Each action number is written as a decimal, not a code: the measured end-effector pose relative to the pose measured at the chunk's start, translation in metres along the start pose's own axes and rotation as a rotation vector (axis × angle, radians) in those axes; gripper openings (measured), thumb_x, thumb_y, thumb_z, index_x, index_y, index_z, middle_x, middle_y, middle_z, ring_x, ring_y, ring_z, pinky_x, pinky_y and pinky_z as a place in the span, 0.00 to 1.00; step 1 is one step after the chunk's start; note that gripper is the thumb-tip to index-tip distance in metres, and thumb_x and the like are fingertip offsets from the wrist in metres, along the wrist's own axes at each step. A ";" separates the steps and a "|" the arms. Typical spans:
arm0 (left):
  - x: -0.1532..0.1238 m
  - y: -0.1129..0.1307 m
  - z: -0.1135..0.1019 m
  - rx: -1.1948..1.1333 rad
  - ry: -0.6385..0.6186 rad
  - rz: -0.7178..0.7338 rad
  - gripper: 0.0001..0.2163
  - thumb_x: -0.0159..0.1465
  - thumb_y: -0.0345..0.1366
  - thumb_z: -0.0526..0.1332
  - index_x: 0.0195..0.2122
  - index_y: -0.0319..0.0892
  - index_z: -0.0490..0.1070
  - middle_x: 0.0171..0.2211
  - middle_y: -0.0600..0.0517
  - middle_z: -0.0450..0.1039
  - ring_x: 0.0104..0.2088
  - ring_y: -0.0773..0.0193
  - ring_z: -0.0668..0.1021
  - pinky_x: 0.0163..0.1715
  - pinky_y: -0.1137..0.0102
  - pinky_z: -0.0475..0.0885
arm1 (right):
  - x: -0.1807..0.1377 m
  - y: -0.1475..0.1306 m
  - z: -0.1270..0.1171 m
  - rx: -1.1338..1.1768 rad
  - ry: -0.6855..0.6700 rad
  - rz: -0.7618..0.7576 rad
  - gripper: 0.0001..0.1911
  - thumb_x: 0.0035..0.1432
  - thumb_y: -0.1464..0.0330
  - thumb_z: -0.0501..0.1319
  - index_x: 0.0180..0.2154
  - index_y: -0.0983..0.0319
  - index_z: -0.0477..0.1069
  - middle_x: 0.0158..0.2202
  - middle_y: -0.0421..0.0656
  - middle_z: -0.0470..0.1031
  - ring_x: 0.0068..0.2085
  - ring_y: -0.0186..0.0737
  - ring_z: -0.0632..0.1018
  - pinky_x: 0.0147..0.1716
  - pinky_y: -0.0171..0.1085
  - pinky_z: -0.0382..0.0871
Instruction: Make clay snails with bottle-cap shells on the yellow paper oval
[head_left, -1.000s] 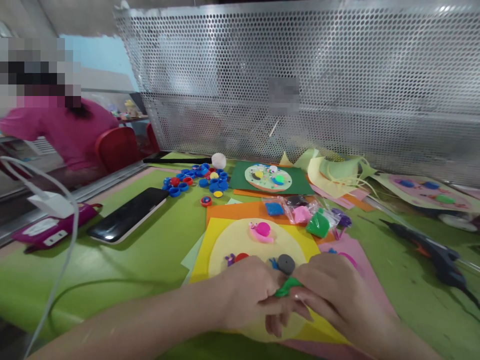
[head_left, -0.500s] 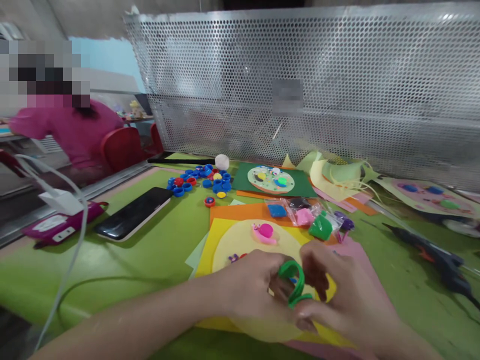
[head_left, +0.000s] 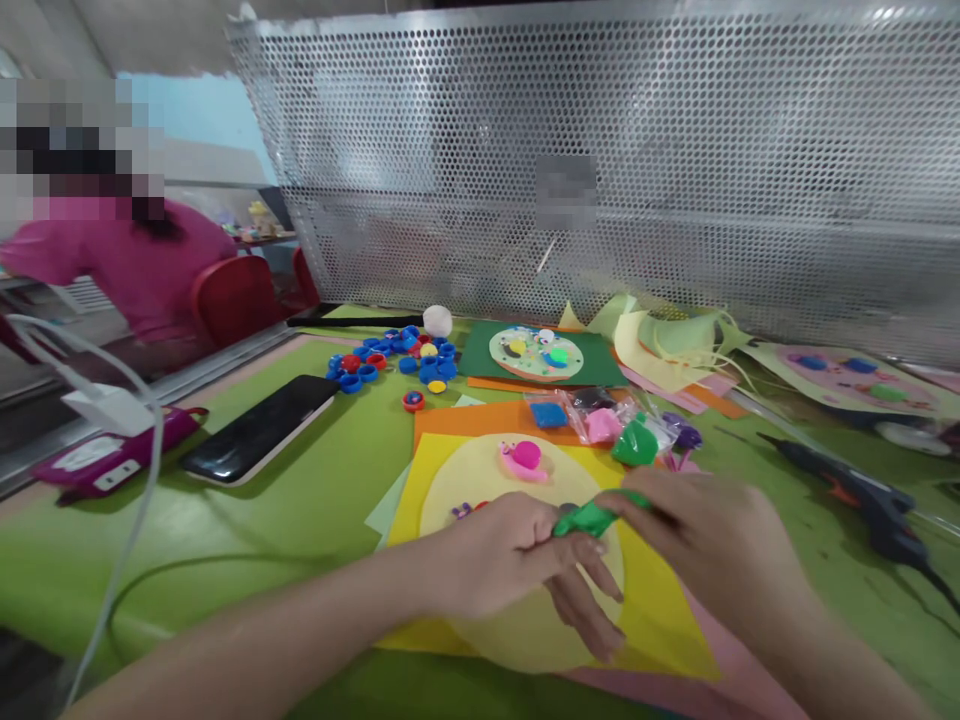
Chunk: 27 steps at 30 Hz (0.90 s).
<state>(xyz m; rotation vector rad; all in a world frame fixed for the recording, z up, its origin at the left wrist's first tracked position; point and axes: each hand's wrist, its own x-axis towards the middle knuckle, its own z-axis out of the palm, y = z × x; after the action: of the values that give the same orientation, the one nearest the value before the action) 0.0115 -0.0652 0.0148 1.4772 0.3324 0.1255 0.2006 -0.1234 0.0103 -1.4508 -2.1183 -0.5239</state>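
Green clay (head_left: 589, 519) stretched over the disc (head_left: 461, 475), one end pinched in the left hand's grip (head_left: 499, 550), the other in the right hand's (head_left: 716, 525), apparently for control, while packets (head_left: 636, 442) lay beyond the disc, presumably within reach.

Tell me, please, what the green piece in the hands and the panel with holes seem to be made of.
Green piece: probably modelling clay, smooth with slight sheen; its uneven, twisted shape suggests softness.
Panel: likely sheet metal, silvery grey, with bright reflections.
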 end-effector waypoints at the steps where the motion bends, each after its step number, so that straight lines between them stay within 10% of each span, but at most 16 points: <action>1: 0.001 -0.002 -0.001 -0.083 -0.017 0.006 0.21 0.64 0.50 0.48 0.33 0.37 0.69 0.27 0.44 0.78 0.34 0.57 0.80 0.40 0.62 0.72 | 0.000 0.006 -0.002 -0.034 0.052 0.061 0.19 0.60 0.58 0.52 0.21 0.61 0.65 0.13 0.35 0.61 0.15 0.29 0.62 0.17 0.31 0.51; 6: 0.004 -0.014 -0.003 -0.254 0.009 0.048 0.16 0.57 0.46 0.62 0.39 0.38 0.65 0.36 0.43 0.76 0.33 0.57 0.80 0.35 0.64 0.72 | 0.003 0.013 -0.012 0.144 0.155 0.291 0.19 0.54 0.53 0.57 0.21 0.59 0.59 0.15 0.34 0.59 0.16 0.29 0.61 0.16 0.30 0.55; 10: 0.000 -0.014 0.001 -0.164 0.020 0.054 0.17 0.50 0.37 0.68 0.39 0.37 0.68 0.37 0.46 0.74 0.40 0.56 0.78 0.39 0.65 0.71 | 0.005 -0.017 -0.007 0.307 -0.198 0.318 0.23 0.42 0.50 0.64 0.21 0.59 0.57 0.15 0.33 0.61 0.17 0.30 0.63 0.14 0.30 0.54; 15: -0.008 0.003 0.005 0.239 -0.008 0.020 0.09 0.62 0.35 0.56 0.34 0.36 0.74 0.38 0.50 0.77 0.42 0.60 0.77 0.42 0.72 0.70 | 0.005 -0.040 0.002 0.565 -0.480 0.307 0.20 0.54 0.54 0.57 0.19 0.60 0.60 0.14 0.36 0.66 0.18 0.30 0.66 0.15 0.29 0.54; 22: -0.002 0.004 0.005 0.092 0.053 0.005 0.27 0.64 0.51 0.45 0.38 0.28 0.71 0.37 0.30 0.75 0.39 0.53 0.79 0.39 0.63 0.72 | 0.003 0.003 -0.005 0.382 0.012 0.342 0.23 0.58 0.58 0.53 0.15 0.61 0.58 0.11 0.34 0.58 0.14 0.28 0.60 0.15 0.30 0.53; 27: 0.002 -0.010 -0.001 -0.232 0.064 0.030 0.24 0.51 0.48 0.65 0.43 0.37 0.67 0.43 0.38 0.74 0.42 0.50 0.78 0.37 0.64 0.72 | 0.005 0.010 -0.008 0.395 0.141 0.358 0.15 0.51 0.57 0.60 0.24 0.59 0.59 0.18 0.35 0.62 0.20 0.32 0.65 0.18 0.31 0.59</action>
<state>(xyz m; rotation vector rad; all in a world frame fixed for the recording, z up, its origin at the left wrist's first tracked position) 0.0119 -0.0644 0.0049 1.2501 0.3362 0.2283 0.2103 -0.1207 0.0202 -1.4619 -1.6804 -0.0627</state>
